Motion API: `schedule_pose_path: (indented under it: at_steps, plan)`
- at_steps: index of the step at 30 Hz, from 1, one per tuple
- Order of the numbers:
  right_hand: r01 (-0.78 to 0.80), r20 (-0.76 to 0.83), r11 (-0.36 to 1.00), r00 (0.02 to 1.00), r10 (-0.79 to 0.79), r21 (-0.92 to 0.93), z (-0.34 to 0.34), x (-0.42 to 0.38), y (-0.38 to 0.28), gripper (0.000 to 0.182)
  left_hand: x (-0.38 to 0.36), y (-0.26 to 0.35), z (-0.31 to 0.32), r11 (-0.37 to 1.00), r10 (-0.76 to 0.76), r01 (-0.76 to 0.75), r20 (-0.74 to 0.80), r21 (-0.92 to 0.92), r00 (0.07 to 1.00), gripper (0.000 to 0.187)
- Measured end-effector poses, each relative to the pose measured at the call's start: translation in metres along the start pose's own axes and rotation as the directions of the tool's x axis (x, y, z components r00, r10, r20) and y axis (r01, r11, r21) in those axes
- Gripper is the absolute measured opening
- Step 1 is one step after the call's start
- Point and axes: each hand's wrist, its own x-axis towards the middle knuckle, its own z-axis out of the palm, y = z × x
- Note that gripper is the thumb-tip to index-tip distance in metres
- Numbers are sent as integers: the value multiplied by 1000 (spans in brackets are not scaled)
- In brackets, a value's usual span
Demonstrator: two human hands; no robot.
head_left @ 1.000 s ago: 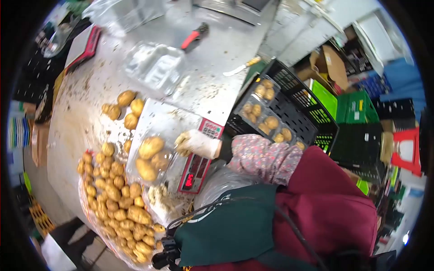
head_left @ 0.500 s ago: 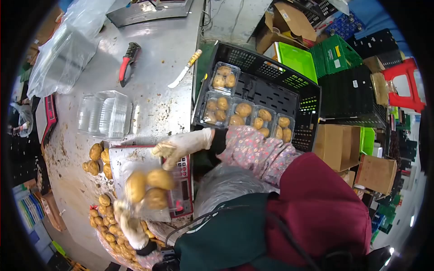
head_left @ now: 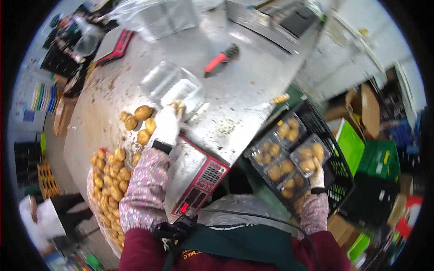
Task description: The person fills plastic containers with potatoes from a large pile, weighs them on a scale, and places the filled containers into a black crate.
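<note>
My right hand, in a pale glove, grips the near edge of a clear plastic container of potatoes. That container is over the black crate, beside several similar filled containers. My left hand, also gloved, reaches across the table to the stack of clear plastic containers. Its fingertips are right at the stack's near edge, and their grip is unclear. Below my left forearm lies the red-rimmed weighing scale, with red digits lit on its display.
Loose potatoes lie left of my left hand, near a full net sack of potatoes. A red-handled tool and a knife rest on the metal table. Another person stands at lower left.
The potato container has gone from above the scale to the crate, now in my right hand. My left hand has moved up to the stacked containers. The whole view has turned.
</note>
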Motion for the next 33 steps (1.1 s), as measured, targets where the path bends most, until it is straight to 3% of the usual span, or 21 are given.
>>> schedule_pose_path:
  at_steps: [1,4,6,8,9,10,12,13,14,16,18,20,22,23,25,28,29,30,31,32,33]
  plan:
    - [-5,-13,1000,1000,5,15,-50,47,28,36,3,-3,2,998,-58,57,74,17,996,34]
    - [-179,-31,977,983,183,117,-45,84,36,36,14,2,-11,969,-111,131,108,-207,988,26]
    - [-237,59,965,971,231,114,-45,107,54,44,19,-21,11,838,-203,218,84,-500,975,21]
    - [-457,-187,886,880,437,-82,-45,123,54,57,23,-14,2,786,-295,305,107,-538,950,19]
    - [-603,-311,688,798,516,-403,-77,150,60,85,25,-7,-10,842,-258,254,58,-476,964,18]
    - [-626,-447,637,775,447,-450,-74,154,58,85,25,-2,-18,948,-164,144,-49,-285,985,18]
    - [-420,-489,554,872,27,-719,-80,179,57,79,28,2,-40,981,187,-162,-288,108,939,22]
    - [-429,-458,172,864,-210,-887,-61,176,35,74,23,3,-51,973,221,-183,-348,138,911,24]
    - [-288,-284,41,898,-337,-957,-27,166,8,64,14,5,-64,965,252,-199,-403,169,880,28]
    - [245,45,310,844,-534,-919,30,158,-18,45,-35,15,-91,935,308,-220,-330,276,892,31]
    - [475,144,563,835,-531,-676,133,140,-40,29,-99,28,-116,907,374,-303,-227,292,899,34]
    - [565,336,688,824,-456,-455,272,79,-66,23,-157,36,-141,926,336,-307,-112,219,935,40]
    - [669,545,528,739,-396,-523,384,17,-76,22,-216,31,-142,935,308,-275,-130,223,943,36]
    - [665,624,598,711,-324,-448,430,-10,-68,22,-235,34,-145,964,225,-201,-129,177,966,30]
    - [802,846,509,478,-234,-312,510,-55,-41,22,-277,35,-137,978,109,-100,-41,182,993,22]
    - [890,975,419,217,-46,-178,604,-90,35,24,-301,26,-132,990,30,-35,35,139,999,21]
    - [986,989,145,-63,-133,82,632,-85,68,22,-306,23,-129,996,21,-28,86,88,996,22]
    - [997,998,59,58,-7,-57,655,-86,97,22,-308,21,-128,996,15,-22,80,85,997,22]
    - [975,913,-69,221,343,-210,682,-79,123,30,-309,19,-127,996,27,-30,39,83,999,25]
    - [916,794,-97,387,469,-390,701,-84,139,38,-310,17,-124,996,38,-38,-3,81,999,29]
    - [912,769,-159,406,494,-379,713,-82,160,48,-313,15,-121,998,35,-34,-19,61,999,36]
